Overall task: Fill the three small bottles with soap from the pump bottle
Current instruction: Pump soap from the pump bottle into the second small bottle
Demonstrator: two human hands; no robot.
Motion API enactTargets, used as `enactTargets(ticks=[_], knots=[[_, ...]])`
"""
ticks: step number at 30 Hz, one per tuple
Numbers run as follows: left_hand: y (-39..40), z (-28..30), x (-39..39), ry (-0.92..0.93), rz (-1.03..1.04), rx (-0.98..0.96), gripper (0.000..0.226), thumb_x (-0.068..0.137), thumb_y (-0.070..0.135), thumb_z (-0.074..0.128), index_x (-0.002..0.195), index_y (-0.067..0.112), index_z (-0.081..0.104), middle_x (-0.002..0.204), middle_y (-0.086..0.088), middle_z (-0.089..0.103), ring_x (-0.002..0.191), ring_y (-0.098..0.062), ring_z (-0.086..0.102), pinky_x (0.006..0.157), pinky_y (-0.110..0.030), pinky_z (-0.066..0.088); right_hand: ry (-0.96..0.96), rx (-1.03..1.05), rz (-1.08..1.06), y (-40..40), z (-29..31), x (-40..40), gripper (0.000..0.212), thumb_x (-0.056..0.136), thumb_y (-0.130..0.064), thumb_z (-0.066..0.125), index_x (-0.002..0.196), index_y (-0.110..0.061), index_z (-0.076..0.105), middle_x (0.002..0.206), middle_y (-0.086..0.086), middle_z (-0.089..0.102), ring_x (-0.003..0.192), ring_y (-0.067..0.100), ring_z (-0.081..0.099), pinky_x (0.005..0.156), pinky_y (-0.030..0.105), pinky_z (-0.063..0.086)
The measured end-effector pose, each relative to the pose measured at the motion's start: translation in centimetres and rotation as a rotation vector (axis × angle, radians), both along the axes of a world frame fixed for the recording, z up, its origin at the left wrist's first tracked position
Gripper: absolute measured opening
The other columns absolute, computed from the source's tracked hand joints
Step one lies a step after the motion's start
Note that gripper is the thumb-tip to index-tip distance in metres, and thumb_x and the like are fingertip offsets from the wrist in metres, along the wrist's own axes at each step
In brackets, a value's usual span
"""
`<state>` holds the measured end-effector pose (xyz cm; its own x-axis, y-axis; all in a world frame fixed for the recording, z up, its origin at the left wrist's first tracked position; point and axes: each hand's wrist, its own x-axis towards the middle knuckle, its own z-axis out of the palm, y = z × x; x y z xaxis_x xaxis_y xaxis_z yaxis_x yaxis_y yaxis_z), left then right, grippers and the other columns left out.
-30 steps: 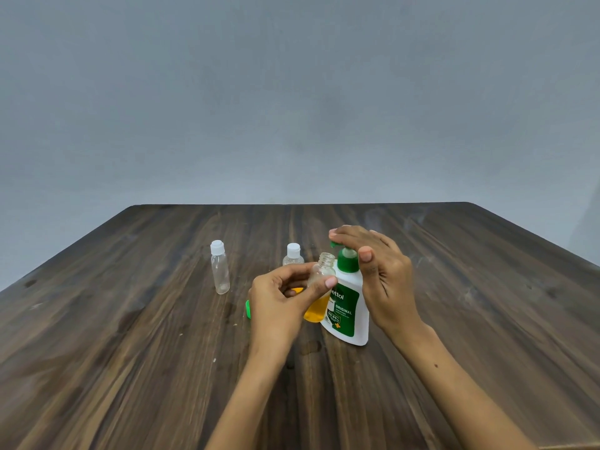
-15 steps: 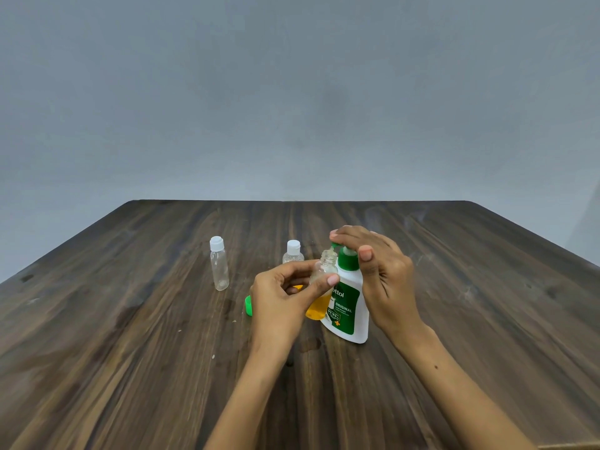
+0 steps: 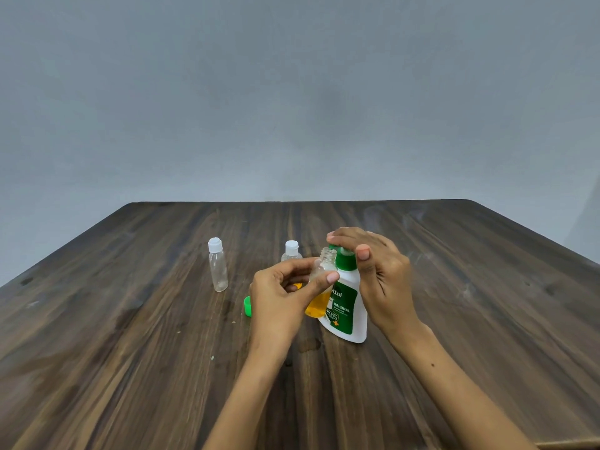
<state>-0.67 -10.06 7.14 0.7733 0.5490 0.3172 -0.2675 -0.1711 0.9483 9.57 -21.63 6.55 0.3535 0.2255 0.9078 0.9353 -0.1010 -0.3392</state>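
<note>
Head view, looking down at a dark wooden bench [image 3: 130,368]. Nearest, the left hand [image 3: 279,300] holds an uncapped small bottle [image 3: 319,287], fingers and thumb curled round it, its mouth just under the spout. That bottle is tilted and partly filled with orange soap. Beside it the right hand [image 3: 380,274] rests on the green pump head of the white pump bottle [image 3: 347,306], fingers arched over the top and the thumb pointing down beside the pump. A hard press could likely send soap past the narrow mouth, or the tilted bottle could overfill. A green cap [image 3: 248,306] lies just left of the left hand. Farther back stand two capped small bottles: one [image 3: 291,251] partly hidden, contents unclear, and one [image 3: 218,269] to the left that looks empty.
</note>
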Motion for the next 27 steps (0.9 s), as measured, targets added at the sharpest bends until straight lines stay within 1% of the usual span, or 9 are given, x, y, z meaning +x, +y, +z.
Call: enactTargets(ticks=[4,7,10,14,18,23,27], knots=[[0.04,-0.05,-0.07,0.006,0.001,0.009,0.033,0.057,0.039,0.081,0.088,0.029,0.074,0.088,0.007,0.077,0.086,-0.007,0.072,0.088,-0.041,0.057,-0.001,-0.027,-0.013,-0.05,0.20,0.13,0.065,0.103,-0.050,0.020,0.109,-0.012,0.071,0.116,-0.001,0.069,0.116,0.013,0.061,0.096,0.048,0.046],[0.05,-0.17,-0.07,0.013,0.001,0.013,0.037,0.057,0.040,0.080,0.091,0.026,0.075,0.090,0.005,0.077,0.087,-0.008,0.072,0.087,-0.038,0.058,0.001,-0.021,-0.009,-0.02,0.18,0.08,0.065,0.103,-0.050,0.019,0.109,-0.013,0.072,0.117,-0.003,0.069,0.116,0.011,0.060,0.097,0.047,0.046],[0.05,-0.33,0.00,0.013,0.001,0.020,0.041,0.057,0.041,0.080,0.094,0.024,0.075,0.090,0.005,0.076,0.087,-0.007,0.072,0.086,-0.035,0.059,0.012,0.007,0.004,0.05,0.08,0.05,0.063,0.103,-0.049,0.021,0.105,-0.013,0.073,0.112,-0.008,0.068,0.111,0.008,0.062,0.094,0.048,0.047],[0.12,-0.37,-0.01,0.005,-0.007,0.016,0.034,0.059,0.037,0.080,0.091,0.026,0.075,0.088,0.007,0.077,0.086,-0.007,0.072,0.085,-0.033,0.059,0.011,0.006,0.009,0.09,0.11,0.17,0.061,0.104,-0.049,0.022,0.106,-0.014,0.072,0.112,-0.006,0.069,0.111,0.010,0.062,0.094,0.049,0.046],[0.07,-0.46,-0.01,0.004,-0.010,0.020,0.037,0.060,0.037,0.081,0.094,0.023,0.075,0.089,0.005,0.077,0.087,-0.009,0.072,0.086,-0.037,0.059,-0.009,-0.017,0.008,-0.10,-0.08,0.28,0.059,0.104,-0.048,0.021,0.112,-0.016,0.069,0.118,-0.004,0.067,0.117,0.011,0.059,0.096,0.047,0.046],[0.07,-0.66,0.10,0.010,-0.001,0.009,0.045,0.060,0.037,0.081,0.100,0.016,0.076,0.092,0.003,0.077,0.088,-0.010,0.073,0.087,-0.040,0.058,0.020,0.025,0.016,0.21,-0.38,0.16,0.061,0.104,-0.047,0.023,0.105,-0.012,0.072,0.112,-0.004,0.070,0.112,0.009,0.062,0.094,0.048,0.047],[0.12,-0.55,0.03,0.007,0.000,0.007,0.042,0.061,0.036,0.082,0.097,0.018,0.076,0.091,0.004,0.077,0.089,-0.011,0.072,0.089,-0.044,0.057,0.018,0.016,0.020,0.05,-0.26,0.22,0.060,0.104,-0.048,0.022,0.108,-0.013,0.071,0.115,-0.003,0.069,0.115,0.010,0.061,0.094,0.047,0.047]])
